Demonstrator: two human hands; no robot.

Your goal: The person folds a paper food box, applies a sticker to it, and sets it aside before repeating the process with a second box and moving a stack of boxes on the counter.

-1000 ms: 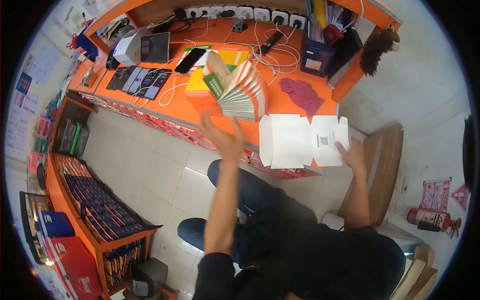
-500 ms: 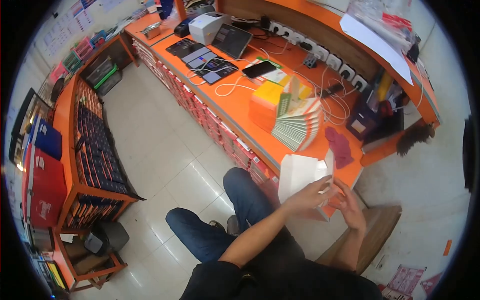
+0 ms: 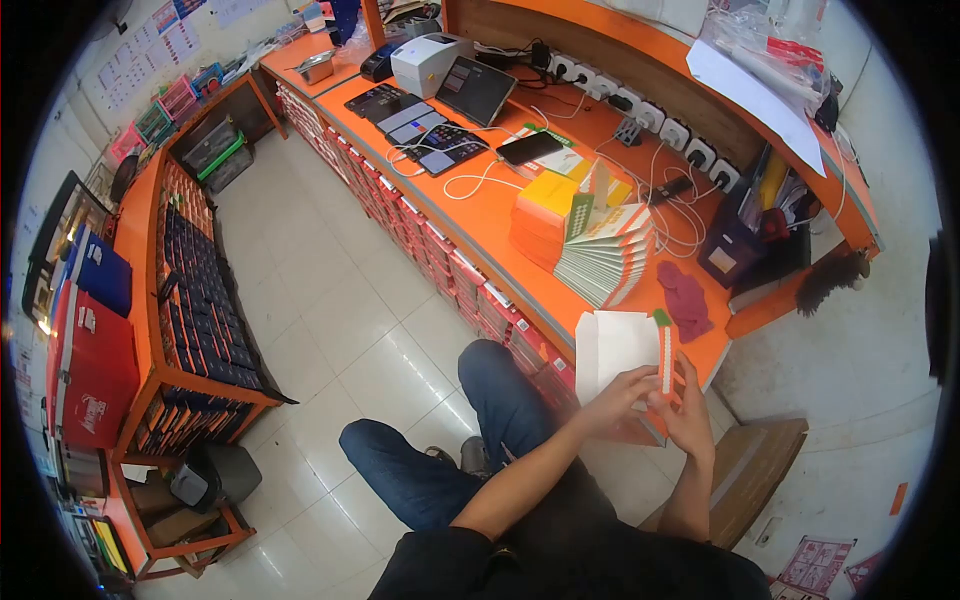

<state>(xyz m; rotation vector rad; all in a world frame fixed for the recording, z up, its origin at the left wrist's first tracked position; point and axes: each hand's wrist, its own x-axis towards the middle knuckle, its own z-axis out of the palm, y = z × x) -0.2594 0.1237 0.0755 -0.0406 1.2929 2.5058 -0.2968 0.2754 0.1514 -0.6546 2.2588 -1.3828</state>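
Observation:
Both hands meet at the near end of the orange counter, on a folded card piece (image 3: 666,358) with an orange and white edge and a green tip. My left hand (image 3: 622,396) has its fingers closed at the lower end of the card. On the other side, my right hand (image 3: 686,412) pinches the same piece. A white paper sheet (image 3: 612,345) lies just left of the card. Behind it, green, white and orange cards (image 3: 603,262) are fanned out beside a yellow and orange stack (image 3: 545,203).
A maroon cloth (image 3: 684,300) lies right of the fanned cards. Farther along the counter are a black phone (image 3: 530,148), loose white cables, a tablet (image 3: 472,90) and a white printer (image 3: 430,62). A cardboard box (image 3: 745,470) leans at the lower right.
The card piece has turned from a pale, open shape to a narrow upright strip with its orange edge showing. My hands have drawn closer together around its lower end. The camera view has shifted slightly.

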